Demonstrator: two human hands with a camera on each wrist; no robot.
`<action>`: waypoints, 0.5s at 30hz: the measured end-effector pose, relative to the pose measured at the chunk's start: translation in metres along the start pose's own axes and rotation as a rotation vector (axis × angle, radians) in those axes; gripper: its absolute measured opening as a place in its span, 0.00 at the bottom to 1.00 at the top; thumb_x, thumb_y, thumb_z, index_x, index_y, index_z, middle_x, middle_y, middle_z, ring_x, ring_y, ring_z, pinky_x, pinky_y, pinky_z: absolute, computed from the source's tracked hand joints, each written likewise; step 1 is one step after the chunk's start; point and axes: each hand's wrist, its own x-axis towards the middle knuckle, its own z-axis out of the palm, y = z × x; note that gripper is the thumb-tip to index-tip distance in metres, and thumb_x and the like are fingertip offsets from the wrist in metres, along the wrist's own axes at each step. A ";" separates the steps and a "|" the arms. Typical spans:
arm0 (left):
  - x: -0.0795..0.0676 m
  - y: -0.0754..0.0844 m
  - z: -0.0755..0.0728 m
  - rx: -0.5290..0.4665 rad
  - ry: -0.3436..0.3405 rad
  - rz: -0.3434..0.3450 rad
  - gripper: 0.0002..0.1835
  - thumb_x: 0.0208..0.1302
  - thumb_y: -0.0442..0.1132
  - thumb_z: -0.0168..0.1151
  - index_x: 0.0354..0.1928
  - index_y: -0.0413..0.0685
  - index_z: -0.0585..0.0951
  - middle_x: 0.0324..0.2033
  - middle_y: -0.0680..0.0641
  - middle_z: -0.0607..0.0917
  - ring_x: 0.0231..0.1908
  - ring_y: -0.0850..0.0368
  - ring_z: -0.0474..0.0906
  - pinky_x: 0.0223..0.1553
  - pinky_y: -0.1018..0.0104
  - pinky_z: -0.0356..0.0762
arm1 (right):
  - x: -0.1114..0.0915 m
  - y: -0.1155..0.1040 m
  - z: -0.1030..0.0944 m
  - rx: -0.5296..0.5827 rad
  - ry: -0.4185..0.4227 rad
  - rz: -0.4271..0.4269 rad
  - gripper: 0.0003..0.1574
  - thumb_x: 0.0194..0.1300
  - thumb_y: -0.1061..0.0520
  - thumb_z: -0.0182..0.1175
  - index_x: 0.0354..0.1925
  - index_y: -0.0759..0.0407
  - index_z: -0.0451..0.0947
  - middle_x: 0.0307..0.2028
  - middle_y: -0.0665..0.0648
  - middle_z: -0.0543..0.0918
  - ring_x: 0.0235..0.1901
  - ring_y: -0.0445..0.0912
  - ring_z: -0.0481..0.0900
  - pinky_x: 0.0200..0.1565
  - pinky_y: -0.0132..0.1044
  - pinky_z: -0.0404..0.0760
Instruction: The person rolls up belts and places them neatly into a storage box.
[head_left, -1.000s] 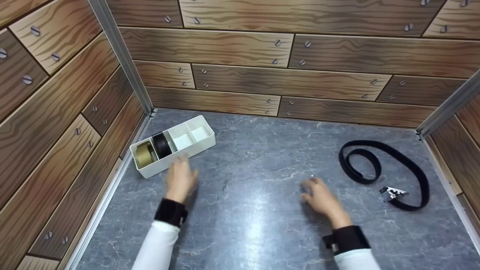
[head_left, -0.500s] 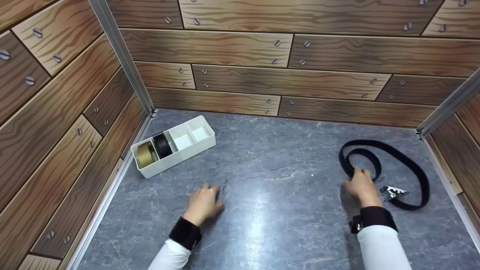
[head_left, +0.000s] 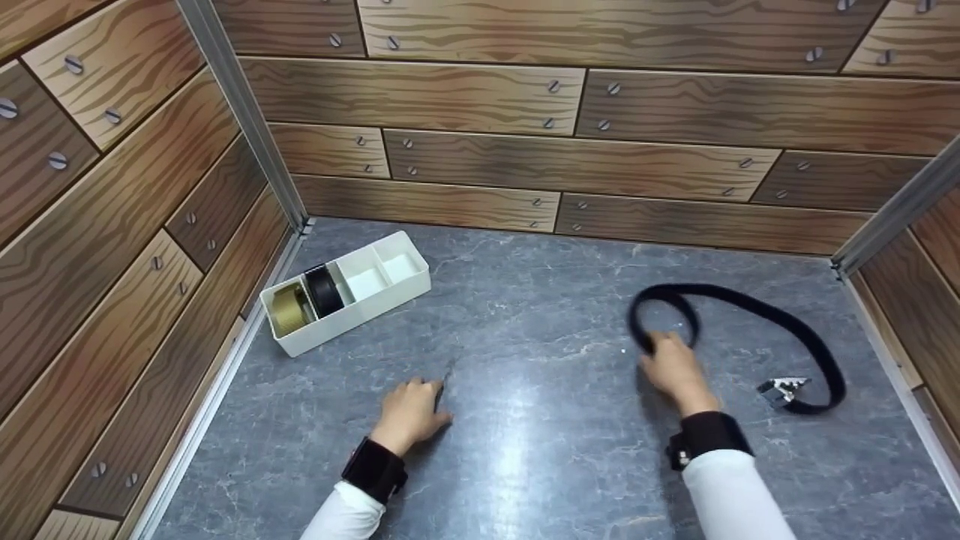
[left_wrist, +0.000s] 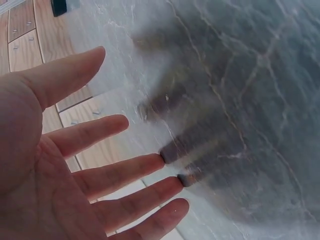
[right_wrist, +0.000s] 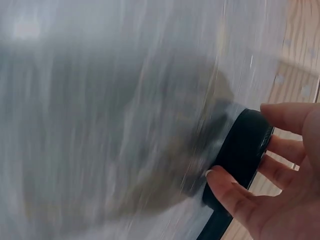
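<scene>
head: black belt [head_left: 780, 319] at right of worktop [head_left: 525, 300]. right hand [head_left: 675, 371] pinching its loosely coiled end, metal buckle [head_left: 782, 391] at other end. left hand [head_left: 409, 412] spread, white divided box [head_left: 375, 304] beyond it; tan roll [head_left: 288, 311] in leftmost compartment, black roll [head_left: 322, 291] in next.
left wrist: digits apart, contact with worktop unclear.
right wrist: belt between digits, worktop blurred.

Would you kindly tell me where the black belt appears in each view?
Head: the black belt is right of centre, its coiled end in the right hand.
Left wrist: a cropped dark piece at the top edge, left of centre, may be it; I cannot confirm.
Right wrist: lower right, gripped by that hand.
Shared landmark: the wood-patterned walls.
</scene>
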 end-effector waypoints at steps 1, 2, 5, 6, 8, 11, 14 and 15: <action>0.001 0.001 0.000 -0.004 0.004 0.003 0.26 0.52 0.50 0.73 0.50 0.42 0.82 0.42 0.35 0.82 0.43 0.34 0.79 0.41 0.40 0.76 | 0.001 -0.008 0.005 -0.005 0.007 -0.027 0.31 0.61 0.63 0.60 0.61 0.74 0.68 0.52 0.78 0.72 0.53 0.74 0.71 0.55 0.64 0.68; 0.002 0.002 -0.001 -0.007 0.006 0.006 0.26 0.51 0.50 0.73 0.49 0.41 0.82 0.41 0.35 0.82 0.42 0.34 0.80 0.41 0.40 0.76 | 0.001 -0.016 0.010 -0.008 0.003 -0.052 0.31 0.61 0.63 0.61 0.61 0.73 0.69 0.52 0.77 0.73 0.52 0.73 0.72 0.55 0.64 0.69; 0.005 0.005 -0.002 -0.017 0.005 0.021 0.26 0.52 0.50 0.72 0.50 0.41 0.82 0.42 0.35 0.82 0.42 0.35 0.80 0.41 0.41 0.77 | 0.002 -0.042 0.027 -0.004 -0.004 -0.145 0.31 0.59 0.64 0.63 0.60 0.72 0.71 0.52 0.75 0.75 0.51 0.71 0.75 0.55 0.62 0.70; 0.006 0.006 -0.002 -0.019 0.005 0.027 0.27 0.53 0.50 0.72 0.51 0.41 0.82 0.42 0.35 0.82 0.43 0.35 0.80 0.41 0.42 0.77 | 0.001 -0.052 0.032 -0.006 -0.010 -0.173 0.31 0.59 0.63 0.63 0.60 0.71 0.72 0.52 0.74 0.75 0.51 0.70 0.75 0.55 0.61 0.71; 0.008 0.010 -0.003 -0.022 0.003 0.041 0.28 0.54 0.50 0.72 0.53 0.41 0.81 0.44 0.35 0.82 0.44 0.36 0.80 0.42 0.42 0.77 | -0.003 -0.071 0.042 -0.002 -0.032 -0.222 0.31 0.59 0.63 0.65 0.60 0.70 0.73 0.52 0.72 0.76 0.51 0.68 0.76 0.55 0.59 0.72; 0.011 0.017 -0.004 -0.025 0.002 0.071 0.29 0.56 0.49 0.71 0.56 0.41 0.80 0.47 0.35 0.82 0.46 0.36 0.80 0.44 0.43 0.78 | -0.011 -0.100 0.055 -0.003 -0.077 -0.274 0.31 0.59 0.62 0.65 0.60 0.69 0.73 0.53 0.69 0.76 0.53 0.65 0.76 0.57 0.57 0.72; 0.015 0.024 -0.006 -0.015 0.022 0.117 0.27 0.58 0.48 0.70 0.55 0.40 0.80 0.48 0.36 0.82 0.45 0.38 0.81 0.44 0.45 0.78 | -0.020 -0.126 0.066 0.000 -0.128 -0.318 0.33 0.60 0.61 0.65 0.62 0.69 0.71 0.55 0.68 0.76 0.54 0.63 0.76 0.57 0.55 0.72; 0.016 0.027 -0.006 -0.008 0.035 0.137 0.25 0.59 0.47 0.70 0.54 0.40 0.81 0.47 0.37 0.82 0.45 0.39 0.81 0.44 0.46 0.79 | -0.023 -0.133 0.069 -0.001 -0.145 -0.334 0.33 0.60 0.61 0.66 0.62 0.69 0.71 0.55 0.68 0.76 0.54 0.63 0.76 0.57 0.55 0.72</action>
